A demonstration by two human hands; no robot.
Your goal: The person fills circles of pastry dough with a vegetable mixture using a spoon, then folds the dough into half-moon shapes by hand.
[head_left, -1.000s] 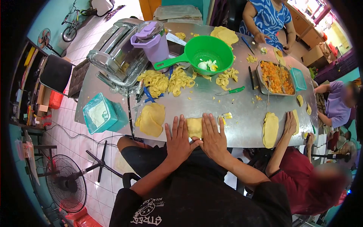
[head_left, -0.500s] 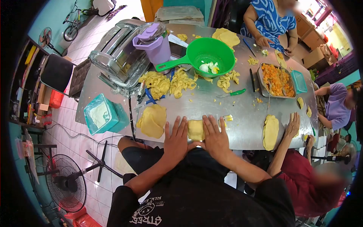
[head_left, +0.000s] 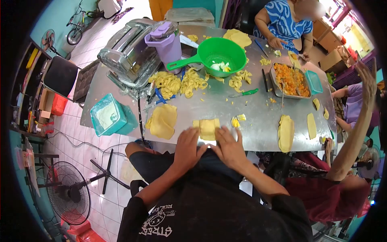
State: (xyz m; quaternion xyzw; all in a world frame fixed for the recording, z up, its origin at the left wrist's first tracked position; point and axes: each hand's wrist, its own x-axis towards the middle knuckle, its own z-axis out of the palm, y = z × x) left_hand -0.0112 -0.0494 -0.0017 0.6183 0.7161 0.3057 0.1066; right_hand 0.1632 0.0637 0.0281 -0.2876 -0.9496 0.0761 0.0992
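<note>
A small folded piece of yellow dough [head_left: 207,129] lies on the metal table near its front edge. My left hand [head_left: 188,144] rests at its left side, fingers apart. At the right side of the dough is my right hand [head_left: 229,146], also with spread fingers, the thumbs pointing toward each other below it. A flat dough sheet [head_left: 163,121] lies to the left. Pieces of egg [head_left: 238,120] sit just right of the folded dough, and a green-handled knife [head_left: 246,93] lies behind them.
The metal table [head_left: 258,139] holds a green strainer [head_left: 222,56], dough scraps [head_left: 167,84], a pasta machine [head_left: 127,56], a purple jug [head_left: 167,48], a flour tub [head_left: 108,115] and a tray of orange filling [head_left: 290,80]. A co-worker in maroon [head_left: 318,197] sits at the right with one arm raised.
My hands have drawn slightly back from the dough, whose side flaps now show. The maroon-clad co-worker has lifted an arm off the table. An oval dough piece shows where that arm was.
</note>
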